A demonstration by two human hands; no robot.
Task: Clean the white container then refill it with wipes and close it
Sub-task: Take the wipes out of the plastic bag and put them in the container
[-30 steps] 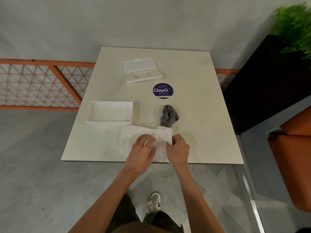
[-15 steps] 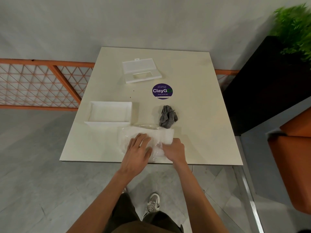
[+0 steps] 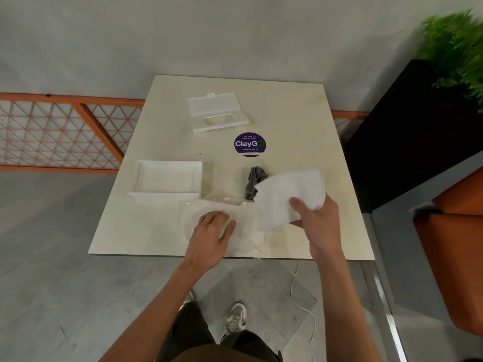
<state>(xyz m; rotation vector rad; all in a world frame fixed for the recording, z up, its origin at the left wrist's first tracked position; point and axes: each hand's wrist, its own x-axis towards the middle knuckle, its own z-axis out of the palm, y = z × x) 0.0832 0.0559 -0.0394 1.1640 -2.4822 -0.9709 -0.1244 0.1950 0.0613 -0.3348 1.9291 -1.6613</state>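
Here the white container (image 3: 162,196) stands open-topped at about 9 o'clock on the desk (image 3: 300,121), its long side running left to right, with nobody touching it. Its lid (image 3: 217,112) lies apart from it near 12 o'clock, the flap swung open.

The stack of wipes (image 3: 285,189) is at about 4 o'clock on the desk, held tilted in the right hand (image 3: 317,220). The thumb lies on top and the fingers are curled under its near edge. From this hand the container lies at 9 o'clock, well apart, with the wrapper between them.

The left hand (image 3: 209,233) rests palm down at 6 o'clock on the crumpled clear plastic wrapper (image 3: 248,228), fingers fairly straight and pressing it to the desk. The container sits at 11 o'clock from this hand, near but not touching.

A grey cloth (image 3: 253,178) lies bunched by the desk's centre, its right side hidden behind the wipes. Just beyond it, at 12 o'clock from it, is a round purple sticker (image 3: 250,144).

Beside the desk are an orange railing (image 3: 60,131) at 9 o'clock and a black planter (image 3: 418,131) with a green plant (image 3: 454,50) at 2 o'clock.
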